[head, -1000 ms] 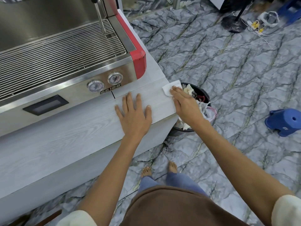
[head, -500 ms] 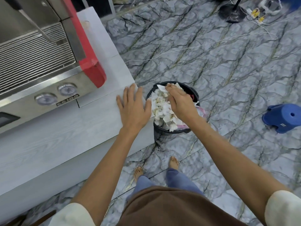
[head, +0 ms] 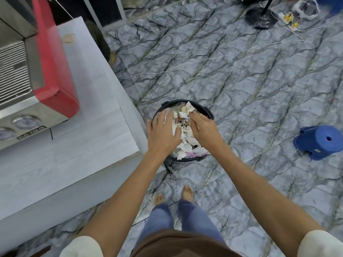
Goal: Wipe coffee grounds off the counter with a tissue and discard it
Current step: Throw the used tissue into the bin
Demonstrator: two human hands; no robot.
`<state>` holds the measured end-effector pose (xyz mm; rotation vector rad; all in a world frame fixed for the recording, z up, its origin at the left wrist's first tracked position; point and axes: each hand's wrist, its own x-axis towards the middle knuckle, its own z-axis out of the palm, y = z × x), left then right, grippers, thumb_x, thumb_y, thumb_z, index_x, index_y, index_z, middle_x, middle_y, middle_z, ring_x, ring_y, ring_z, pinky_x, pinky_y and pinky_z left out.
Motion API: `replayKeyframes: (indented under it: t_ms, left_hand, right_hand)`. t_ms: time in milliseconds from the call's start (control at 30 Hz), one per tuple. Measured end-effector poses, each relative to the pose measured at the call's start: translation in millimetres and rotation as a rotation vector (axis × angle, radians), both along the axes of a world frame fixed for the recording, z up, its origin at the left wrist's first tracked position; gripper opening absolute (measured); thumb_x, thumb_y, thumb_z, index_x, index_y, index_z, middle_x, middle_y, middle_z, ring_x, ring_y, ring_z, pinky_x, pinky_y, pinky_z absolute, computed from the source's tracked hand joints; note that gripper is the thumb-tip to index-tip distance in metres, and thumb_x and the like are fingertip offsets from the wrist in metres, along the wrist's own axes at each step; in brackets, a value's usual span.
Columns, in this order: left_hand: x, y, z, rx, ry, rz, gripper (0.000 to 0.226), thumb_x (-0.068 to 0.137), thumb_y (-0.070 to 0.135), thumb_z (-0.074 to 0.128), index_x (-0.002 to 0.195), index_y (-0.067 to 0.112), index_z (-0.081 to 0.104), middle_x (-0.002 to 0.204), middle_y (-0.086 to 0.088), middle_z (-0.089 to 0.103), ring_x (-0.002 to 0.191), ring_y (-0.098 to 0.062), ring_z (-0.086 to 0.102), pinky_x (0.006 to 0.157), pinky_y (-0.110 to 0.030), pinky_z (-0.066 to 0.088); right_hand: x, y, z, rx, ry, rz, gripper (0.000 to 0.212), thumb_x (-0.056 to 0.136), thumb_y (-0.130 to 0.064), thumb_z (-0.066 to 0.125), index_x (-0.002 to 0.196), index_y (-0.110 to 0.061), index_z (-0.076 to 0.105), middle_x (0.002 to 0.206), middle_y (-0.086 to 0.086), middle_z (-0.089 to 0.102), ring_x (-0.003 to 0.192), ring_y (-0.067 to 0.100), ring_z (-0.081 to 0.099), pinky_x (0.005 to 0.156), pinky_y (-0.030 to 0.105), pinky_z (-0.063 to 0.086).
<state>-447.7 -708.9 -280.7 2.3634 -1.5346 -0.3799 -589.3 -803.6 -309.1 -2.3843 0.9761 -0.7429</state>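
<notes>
We look down on a black waste bin (head: 207, 110) standing on the marbled floor (head: 241, 75), and we take this bin as our landmark. Both of our hands are held over its mouth. Our right hand (head: 205, 129) is above the right half of the bin, its fingers curled round a white tissue (head: 183, 115), a folded corner of which projects from the fingertips toward the bin's centre; the tissue sits just over the heap of crumpled paper waste (head: 185, 143) that fills the bin to its rim. Our left hand (head: 162, 133) is above the left half of the bin, palm down, with its fingers straight and spread, gripping nothing; whether its fingertips touch the waste below we cannot tell, since motion blur softens that area. To the left of the bin, and just beside it, stands the pale wood-grain counter (head: 74, 160), whose near corner ends close to the bin's rim. Farther left of the bin, on the counter, sits the espresso machine (head: 50, 71) with its red side panel and two round gauges. Well to the right of the bin a blue plastic stool (head: 319, 141) lies tipped on the floor. Beyond the bin a thin white cable (head: 213, 59) runs across the floor.
</notes>
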Motion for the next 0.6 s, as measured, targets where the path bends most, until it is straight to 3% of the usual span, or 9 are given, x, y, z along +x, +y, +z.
replayKeyframes:
  t_ms: [367,467,600]
  left_hand:
    - [0,-24,-113,0.174,0.096,-0.002,0.062,0.092,0.044,0.040,0.147,0.016,0.045,0.154,-0.005,0.042,0.141,-0.029,0.039,0.114,-0.055,0.029]
    - [3,-27,-150,0.200,0.141,0.025,0.060,0.090,0.041,0.043,0.144,0.013,0.049,0.151,-0.007,0.046,0.137,-0.032,0.043,0.112,-0.055,0.033]
    - [4,-33,-195,0.235,0.192,0.032,0.056,0.093,0.037,0.047,0.144,0.013,0.047,0.152,-0.009,0.043,0.140,-0.032,0.040,0.113,-0.056,0.031]
  right_hand:
    - [-10,-24,-107,0.073,0.086,-0.065,0.013,0.088,-0.003,0.058,0.098,-0.002,0.067,0.088,0.011,0.071,0.073,0.025,0.065,0.060,0.031,0.050]
    - [-6,-31,-153,0.171,0.144,-0.067,0.020,0.092,-0.012,0.050,0.101,-0.003,0.065,0.088,0.011,0.069,0.074,0.029,0.063,0.056,0.041,0.052]
    - [3,-36,-199,0.210,0.145,-0.066,0.021,0.091,-0.010,0.048,0.102,0.000,0.064,0.086,0.014,0.068,0.075,0.031,0.062,0.057,0.038,0.052]
